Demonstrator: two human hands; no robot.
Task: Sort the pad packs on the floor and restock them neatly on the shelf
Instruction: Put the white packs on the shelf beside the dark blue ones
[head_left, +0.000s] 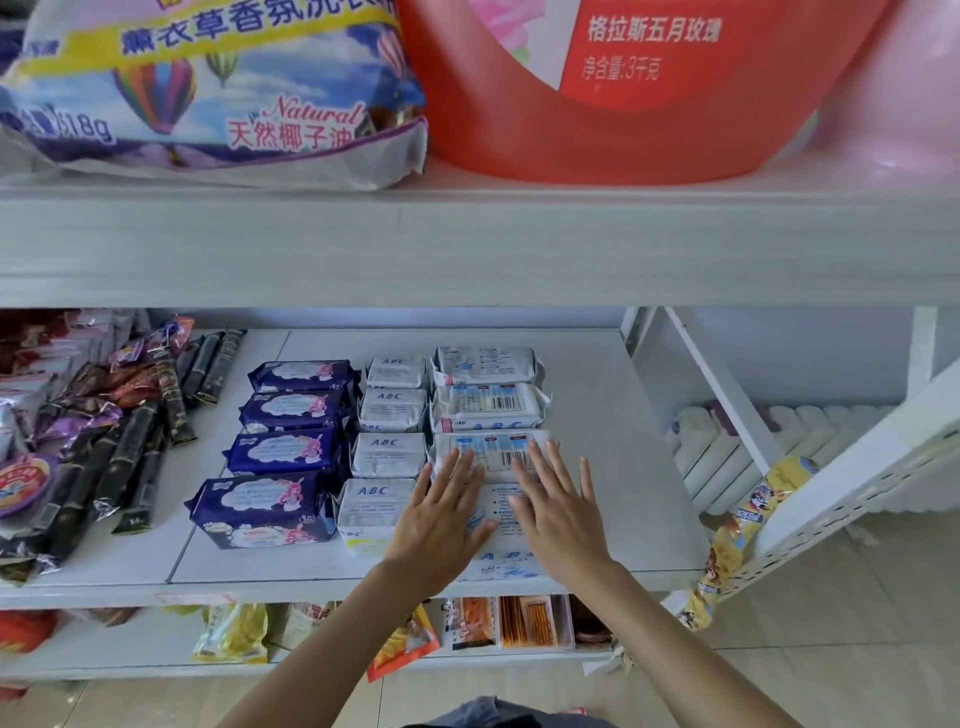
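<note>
Pad packs lie in three rows on the white middle shelf (623, 467). Several dark blue packs (291, 452) form the left row. Small white ABC packs (389, 454) fill the middle row. Larger white packs with barcodes (488, 408) make up the right row. My left hand (441, 512) and my right hand (558, 506) rest flat, fingers spread, on the frontmost large white pack (501, 540) at the shelf's front edge. Their fingertips reach onto the pack behind it. Neither hand grips anything.
Dark snack sticks and purple wrappers (104, 447) crowd the shelf's left part. Above, a detergent bag (208, 88) and a red jug (623, 93) sit on the upper shelf. Snack packets (524, 621) lie on the shelf below. A white rack (831, 467) stands to the right.
</note>
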